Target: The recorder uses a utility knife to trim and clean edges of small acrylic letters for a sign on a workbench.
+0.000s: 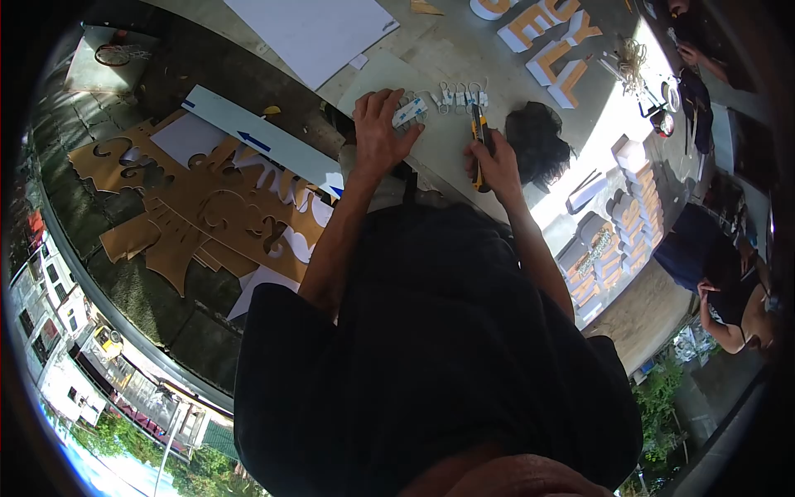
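Note:
On the pale board at the table's near edge, my left hand steadies a small white LED module strip with blue marks. Its fingers and thumb lie on either side of the strip. In my right hand is a yellow and black utility knife, its tip pointing away from me. Just beyond the knife tip lies a row of small white modules joined by looping thin wires. A crumpled black plastic bag or cloth sits to the right of my right hand.
White-sided letter shapes stand at the far right, with more box letters nearer. Tangled wire lies beyond. Cut brown boards and a long white panel with blue arrows are at left. Another person is at right.

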{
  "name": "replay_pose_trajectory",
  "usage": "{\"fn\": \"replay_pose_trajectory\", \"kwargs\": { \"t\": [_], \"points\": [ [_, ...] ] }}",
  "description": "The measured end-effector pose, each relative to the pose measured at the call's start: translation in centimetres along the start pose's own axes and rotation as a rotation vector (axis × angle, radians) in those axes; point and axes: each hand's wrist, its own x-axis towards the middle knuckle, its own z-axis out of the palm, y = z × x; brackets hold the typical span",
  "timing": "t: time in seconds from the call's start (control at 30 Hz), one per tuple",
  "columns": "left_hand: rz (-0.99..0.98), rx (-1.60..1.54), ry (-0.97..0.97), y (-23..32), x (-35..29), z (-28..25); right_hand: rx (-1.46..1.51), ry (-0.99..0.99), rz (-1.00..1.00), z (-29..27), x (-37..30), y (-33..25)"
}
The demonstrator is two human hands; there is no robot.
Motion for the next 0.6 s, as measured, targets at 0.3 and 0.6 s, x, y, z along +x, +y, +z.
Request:
{"fn": "replay_pose_trajectory", "kwargs": {
  "t": [0.3, 0.6],
  "points": [
    [-0.055, 0.023, 0.074, -0.8, -0.1, 0.9, -0.390, -0.157, -0.100, 2.7, 0.9, -6.3],
    [-0.074, -0.017, 0.078, -0.9, -1.0, 1.5, -0.487, -0.119, -0.078, 3.6, 1.7, -6.4]
  ]
}}
